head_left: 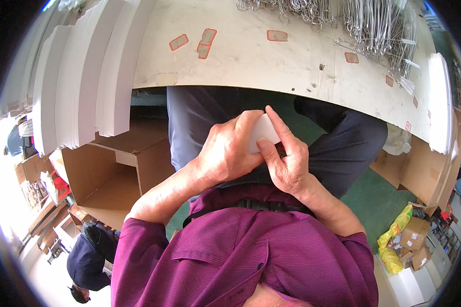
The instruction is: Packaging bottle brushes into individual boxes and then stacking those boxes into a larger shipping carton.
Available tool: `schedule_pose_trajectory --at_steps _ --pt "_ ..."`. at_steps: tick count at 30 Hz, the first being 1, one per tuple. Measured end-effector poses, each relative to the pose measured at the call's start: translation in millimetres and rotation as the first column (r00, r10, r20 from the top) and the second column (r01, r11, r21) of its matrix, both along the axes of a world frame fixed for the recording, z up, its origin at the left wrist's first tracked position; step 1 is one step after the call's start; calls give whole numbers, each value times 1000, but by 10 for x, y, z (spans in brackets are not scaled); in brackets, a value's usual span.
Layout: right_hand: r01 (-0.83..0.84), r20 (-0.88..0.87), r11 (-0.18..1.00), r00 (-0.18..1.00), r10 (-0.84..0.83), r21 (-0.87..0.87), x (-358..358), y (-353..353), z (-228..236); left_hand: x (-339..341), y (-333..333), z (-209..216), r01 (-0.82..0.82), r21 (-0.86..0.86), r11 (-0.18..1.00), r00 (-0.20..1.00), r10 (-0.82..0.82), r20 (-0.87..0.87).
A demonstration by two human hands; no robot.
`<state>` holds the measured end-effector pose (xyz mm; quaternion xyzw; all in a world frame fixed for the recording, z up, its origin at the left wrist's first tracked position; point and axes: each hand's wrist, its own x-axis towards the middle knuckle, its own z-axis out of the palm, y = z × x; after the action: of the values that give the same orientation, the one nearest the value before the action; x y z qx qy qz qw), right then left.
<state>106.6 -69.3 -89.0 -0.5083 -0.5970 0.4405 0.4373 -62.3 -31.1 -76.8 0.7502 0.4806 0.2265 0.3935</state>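
Over my lap, in front of the table edge, both hands hold a small white object (264, 133) that looks like a folded card box. My left hand (225, 151) wraps its left side, fingers bent around it. My right hand (290, 166) pinches the right side, with the thumb on the near face and the index finger along the far edge. Much of the white piece is covered by my fingers, so its full shape is hidden. On the far right of the table lie bundles of thin metal wire pieces with looped ends (376, 25).
Tall stacks of white card (115, 66) stand at the table's left end. Below them sits an open cardboard box (107, 174). More white card (439, 102) and brown cartons (425, 169) are at the right. A person in dark clothes (89, 256) is behind on the left.
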Motion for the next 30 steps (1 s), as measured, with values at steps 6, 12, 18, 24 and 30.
schedule_pose_trajectory --at_steps 6,12,18,24,30 --pt "-17 113 999 993 13 29 33 -3 7 -3 -36 9 3 77 997 1000 -5 25" --pt "64 -175 983 980 -95 -174 71 5 -18 51 -37 66 -1 60 998 999 -2 46" --pt "76 -219 991 971 -98 -109 313 239 160 -386 -79 342 22 -59 998 998 -19 55" --pt "-72 -310 988 950 27 -134 318 416 153 -742 -172 649 -58 -218 974 993 78 84" --pt "69 -79 996 995 -65 51 483 656 50 -1259 -58 1142 -318 392 863 901 404 -160"
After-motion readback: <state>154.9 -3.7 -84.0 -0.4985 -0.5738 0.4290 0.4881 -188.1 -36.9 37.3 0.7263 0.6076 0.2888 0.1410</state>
